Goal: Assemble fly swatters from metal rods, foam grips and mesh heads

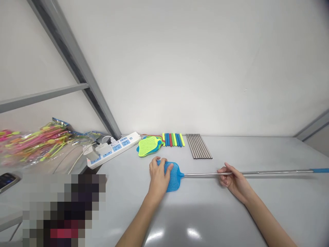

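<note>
A blue fly swatter lies crosswise before me, its long silver telescopic rod point(200, 175) drawn out to the right and ending in a blue handle point(320, 170). My left hand point(158, 178) is closed on the perforated blue swatter head point(176, 176), fingers over its top and left side. Partway along the rod, my right hand point(236, 185) has its fingers curled around the metal. Behind the swatter, loose yellow-green and blue swatter heads point(149, 145) are piled up. Beside them is a row of coloured handles point(173, 140), then a row of metal tubes point(199, 145).
A white power strip point(125, 142) with plugs and cables stands at the left. Further left are clear bags of colourful items point(38, 144) and a phone point(7, 180). A grey metal frame post point(77, 68) rises by the wall. The lower left is pixelated.
</note>
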Motion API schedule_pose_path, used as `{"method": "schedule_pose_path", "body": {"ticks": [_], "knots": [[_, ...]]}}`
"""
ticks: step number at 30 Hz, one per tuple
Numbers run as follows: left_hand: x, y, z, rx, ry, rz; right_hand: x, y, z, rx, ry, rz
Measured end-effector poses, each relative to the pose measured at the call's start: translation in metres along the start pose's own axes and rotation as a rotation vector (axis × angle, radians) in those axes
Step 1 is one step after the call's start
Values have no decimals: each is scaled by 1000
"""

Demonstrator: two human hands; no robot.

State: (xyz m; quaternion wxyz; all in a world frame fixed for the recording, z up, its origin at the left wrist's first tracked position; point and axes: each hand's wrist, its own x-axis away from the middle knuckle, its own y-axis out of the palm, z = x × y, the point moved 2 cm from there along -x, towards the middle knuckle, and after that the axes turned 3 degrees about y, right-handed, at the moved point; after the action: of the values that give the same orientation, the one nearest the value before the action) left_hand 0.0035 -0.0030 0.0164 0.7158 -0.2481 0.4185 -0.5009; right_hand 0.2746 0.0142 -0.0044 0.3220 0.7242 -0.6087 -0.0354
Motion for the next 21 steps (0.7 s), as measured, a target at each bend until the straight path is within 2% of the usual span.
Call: {"method": "schedule_pose_path", "body": {"ticks": [4,7,10,11,12,14,15,17,21], "knots": [[4,-2,4,76,-60,-9,-2,-3,2,32,6,53],[4,-4,5,176,-122,28,-5,-3,-1,32,3,49],[-3,-12,1,346,-275,62,-13,1,-11,18,-17,35],[-5,-15,-1,441,-364,37,-17,3,-15,7,-37,36],[-7,-17,-2,595,-452,-45,-22,6,-20,-1,-57,35],[-10,-20,1,959,-565,-284,-31,12,-26,-26,-121,37],[-10,-22,2,1073,-613,-365,-36,15,-28,-45,-150,38],[-9,-25,6,1201,-682,-465,-43,21,-29,-101,-206,52],[-5,-24,7,1257,-760,-514,-47,28,-22,-149,-299,27]]}}
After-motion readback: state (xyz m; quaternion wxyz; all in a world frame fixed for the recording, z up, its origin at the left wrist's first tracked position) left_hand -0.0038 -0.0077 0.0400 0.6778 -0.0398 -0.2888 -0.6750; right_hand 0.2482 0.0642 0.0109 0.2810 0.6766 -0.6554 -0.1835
